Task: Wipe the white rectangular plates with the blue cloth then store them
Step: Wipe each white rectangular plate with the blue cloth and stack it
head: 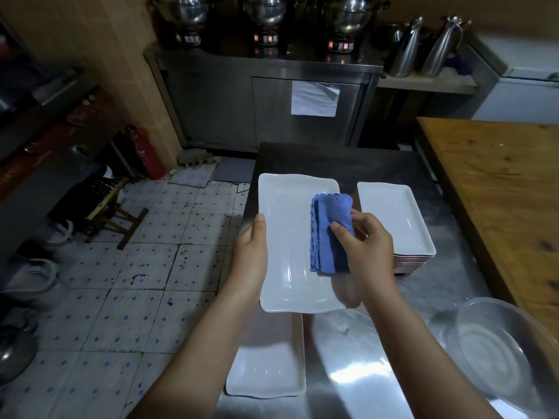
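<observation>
**Wiping in hand, plate held over the counter**

Head view: the job looks to be at the wiping step. The left hand (252,258) holds a white plate (287,237) by its left long edge, thumb laid over the rim. The other fingers are hidden beneath, so how they lie cannot be told. The plate is lifted above the steel counter (363,373), its left side out past the counter's edge over the floor.

The right hand (367,240) grips the folded blue cloth (331,231), thumb on top and fingers curled round its right side. The cloth lies on the right half of the plate's face. Both forearms reach forward from the bottom of the frame, the right wrist bent inward.

A stack of plates (396,219) sits just to the right on the counter, and a single plate (266,373) lies nearer the person, below the held one.

Next, I judge, the cloth needs sweeping across the rest of the face while the left hand steadies the rim, before the plate joins whichever group is the finished one; which that is cannot be told.
</observation>
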The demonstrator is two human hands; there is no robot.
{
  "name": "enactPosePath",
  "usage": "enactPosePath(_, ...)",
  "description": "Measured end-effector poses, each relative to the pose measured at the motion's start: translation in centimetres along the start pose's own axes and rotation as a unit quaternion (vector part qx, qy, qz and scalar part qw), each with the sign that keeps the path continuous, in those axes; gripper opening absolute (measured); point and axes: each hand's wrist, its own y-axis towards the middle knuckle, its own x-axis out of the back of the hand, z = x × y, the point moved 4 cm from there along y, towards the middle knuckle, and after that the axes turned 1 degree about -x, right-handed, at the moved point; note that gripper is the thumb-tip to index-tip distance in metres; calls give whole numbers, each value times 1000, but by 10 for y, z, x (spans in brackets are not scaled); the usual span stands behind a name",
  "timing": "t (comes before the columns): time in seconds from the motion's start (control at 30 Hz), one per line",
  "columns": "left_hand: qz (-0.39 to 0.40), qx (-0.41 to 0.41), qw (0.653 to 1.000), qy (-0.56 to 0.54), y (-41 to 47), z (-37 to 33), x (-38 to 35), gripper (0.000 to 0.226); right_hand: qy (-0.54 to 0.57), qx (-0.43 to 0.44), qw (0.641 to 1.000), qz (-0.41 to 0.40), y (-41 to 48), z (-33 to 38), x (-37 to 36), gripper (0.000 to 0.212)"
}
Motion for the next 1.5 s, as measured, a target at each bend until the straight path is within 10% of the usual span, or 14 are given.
enactPosePath(0.2, -5, 22, 1000, -8, 2, 15, 15, 30, 14, 52, 999, 9, -8, 7, -2, 9)
enactPosePath(0.4, 11, 58, 998, 18, 3, 57, 46, 28, 138, -141, 978, 61, -14, -21, -11, 7)
enactPosePath(0.97, 12, 49, 968, 244, 0, 159, 85, 37, 126, -216, 968, -10, -67, -85, -19, 7)
enactPosePath(1.33, 28, -29, 807, 589, 18, 169, 78, 40, 112, -232, 966, -22, -72, -98, -26, 18)
enactPosePath(1.5, 84, -17, 802, 592, 30, 178, 85, 36, 109, -246, 963, -14, -72, -103, -32, 18)
